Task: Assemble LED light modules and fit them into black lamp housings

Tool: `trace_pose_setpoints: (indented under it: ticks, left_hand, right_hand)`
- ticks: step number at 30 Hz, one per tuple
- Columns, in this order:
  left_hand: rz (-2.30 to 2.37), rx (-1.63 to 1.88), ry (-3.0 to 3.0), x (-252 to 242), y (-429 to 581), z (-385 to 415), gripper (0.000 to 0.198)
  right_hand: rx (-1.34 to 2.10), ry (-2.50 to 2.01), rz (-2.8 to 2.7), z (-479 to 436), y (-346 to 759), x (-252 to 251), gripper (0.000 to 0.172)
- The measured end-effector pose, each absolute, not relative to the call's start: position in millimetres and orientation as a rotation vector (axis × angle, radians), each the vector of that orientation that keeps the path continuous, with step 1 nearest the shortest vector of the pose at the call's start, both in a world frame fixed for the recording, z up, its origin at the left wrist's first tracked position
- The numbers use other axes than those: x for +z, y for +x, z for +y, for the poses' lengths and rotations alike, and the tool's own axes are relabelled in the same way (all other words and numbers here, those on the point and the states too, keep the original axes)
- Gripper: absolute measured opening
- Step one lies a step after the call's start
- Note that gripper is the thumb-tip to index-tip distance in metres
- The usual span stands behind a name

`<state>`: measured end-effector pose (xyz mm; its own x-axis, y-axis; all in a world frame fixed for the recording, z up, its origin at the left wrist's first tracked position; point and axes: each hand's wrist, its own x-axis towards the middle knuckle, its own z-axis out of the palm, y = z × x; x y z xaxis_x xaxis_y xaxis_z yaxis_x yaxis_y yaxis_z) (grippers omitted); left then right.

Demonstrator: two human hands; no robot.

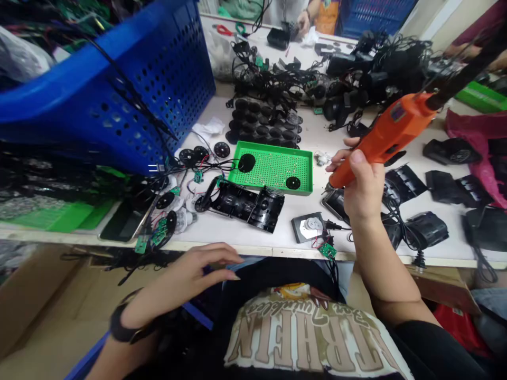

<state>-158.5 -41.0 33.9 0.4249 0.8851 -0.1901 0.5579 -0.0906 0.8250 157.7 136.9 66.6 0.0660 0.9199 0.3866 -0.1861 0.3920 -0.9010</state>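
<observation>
My right hand (362, 182) is wrapped around an orange electric screwdriver (390, 132), its tip pointing down and left above the table. My left hand (209, 266) hovers at the table's front edge, fingers stretched out and holding nothing. Between the hands lies a grey square piece with a white round motor (311, 226), wired to a small green circuit board (328, 250) that sits at the edge. Left of it is an open black plastic housing (247, 205). A shallow green tray (273, 187) behind the housing holds small screws and two black discs.
A large blue basket (170, 68) stands at the left, with cables hanging over its side. Black discs, wires and circuit boards (160, 230) lie beneath it. Rows of black round parts (263, 124) and tangled cables are behind the tray. Black housings (428, 229) lie at the right. Another person's hand (303, 22) shows across the table.
</observation>
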Motion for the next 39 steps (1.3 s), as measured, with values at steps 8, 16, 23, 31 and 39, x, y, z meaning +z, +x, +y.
trace_pose_setpoints:
  ticks: [8, 16, 23, 31, 39]
  left_hand:
    - [1.107, 0.920, 1.968, 18.0, -65.0, 7.0, 0.012]
    - [1.043, 1.062, 1.930, 12.1, -43.6, 13.9, 0.011]
    - [1.155, 1.229, 1.834, -3.3, -60.0, 12.1, 0.012]
    - [1.233, 1.314, 1.787, -6.5, -59.7, 4.0, 0.010]
    - [1.268, 1.346, 2.080, -37.1, -62.9, -19.6, 0.013]
  right_hand:
    - [1.106, -0.783, -1.269, 143.6, 145.6, 74.7, 0.057]
    - [1.193, -0.843, -1.136, 154.1, 132.0, 74.7, 0.062]
    - [1.237, -0.828, -1.154, 164.5, 123.6, 72.9, 0.067]
    - [1.232, -0.837, -1.167, 173.2, 118.2, 72.0, 0.070]
    - [1.064, -0.748, -1.234, 201.7, 112.8, 62.3, 0.071]
